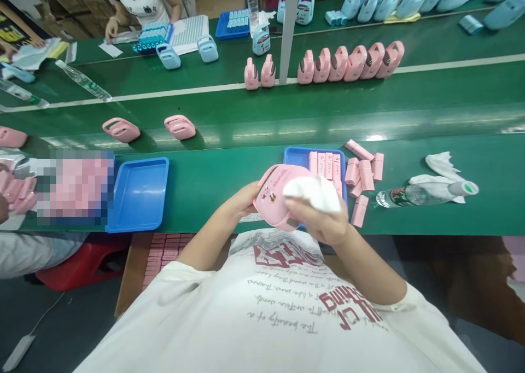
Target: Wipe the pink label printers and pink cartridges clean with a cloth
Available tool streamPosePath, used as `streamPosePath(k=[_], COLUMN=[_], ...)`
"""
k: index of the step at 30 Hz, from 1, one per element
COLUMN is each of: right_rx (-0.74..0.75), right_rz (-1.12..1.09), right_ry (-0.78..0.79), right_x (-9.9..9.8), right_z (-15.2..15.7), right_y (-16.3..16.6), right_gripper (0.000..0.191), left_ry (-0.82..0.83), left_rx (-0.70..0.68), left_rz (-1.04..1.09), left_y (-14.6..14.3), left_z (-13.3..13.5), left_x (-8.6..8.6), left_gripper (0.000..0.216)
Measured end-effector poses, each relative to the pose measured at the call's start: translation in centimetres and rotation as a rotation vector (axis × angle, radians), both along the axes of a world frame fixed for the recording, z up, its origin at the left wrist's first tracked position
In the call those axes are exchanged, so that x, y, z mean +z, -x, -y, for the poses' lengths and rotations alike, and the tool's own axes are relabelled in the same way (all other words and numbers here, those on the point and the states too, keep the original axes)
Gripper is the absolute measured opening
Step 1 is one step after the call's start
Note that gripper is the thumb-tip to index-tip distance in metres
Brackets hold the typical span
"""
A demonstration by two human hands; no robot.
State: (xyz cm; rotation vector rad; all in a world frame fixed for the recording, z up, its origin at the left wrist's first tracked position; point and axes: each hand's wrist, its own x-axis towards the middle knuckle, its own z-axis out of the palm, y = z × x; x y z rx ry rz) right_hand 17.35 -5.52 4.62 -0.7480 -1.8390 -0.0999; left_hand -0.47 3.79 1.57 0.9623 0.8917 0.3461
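A pink rounded plastic case (270,195) with a small printed picture and lettering is held over the table's front edge. My left hand (245,199) is closed on its left side, with the fingertips partly hidden behind it. In my right hand (328,222) is a bunched white cloth or tissue (314,191), which lies against the right part of the case's face. Just behind the case stands a blue tray (295,155) with small pink blocks (325,165) in rows. More pink blocks (365,175) lie loose to the right of that tray.
A water bottle (426,194) lies by crumpled white tissues (443,165) at right. Another blue tray (139,195) is at left. Pink cases (179,127) rest on the green belt (229,116); several more (356,64) line the divider. Across sits a person (143,4). Below is a carton (135,269).
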Motion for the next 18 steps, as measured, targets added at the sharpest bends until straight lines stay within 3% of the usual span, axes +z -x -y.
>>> streamPosePath(k=[3, 7, 10, 13, 18], right_rx=[-0.034, -0.015, -0.180, -0.414, -0.575], right_rz=[-0.265, -0.368, -0.238, -0.032, 0.072], right_ry=[0.358, 0.961, 1.097, 1.188, 1.526], right_x=[-0.4, -1.1, -2.1, -3.8, -8.0], right_z=[-0.7, -1.8, -2.6, -3.3, -2.6], right_y=[-0.9, -1.2, -0.5, -0.1, -4.2], right_gripper=[0.041, 0.032, 0.042, 0.045, 0.037], left_ry=[-0.176, -0.671, -0.911, -0.957, -0.915], left_rx=[-0.097, -0.320, -0.451, -0.551, -0.584], left_rz=[-0.097, -0.416, -0.753, -1.002, -1.116], left_y=[0.4, 0.5, -0.3, -1.6, -3.0], left_z=[-0.4, -0.2, 0.1, -0.1, -3.0], left_x=[1.6, 3.1, 2.9, 2.0, 0.0], left_gripper=[0.045, 0.044, 0.035, 0.030, 0.026])
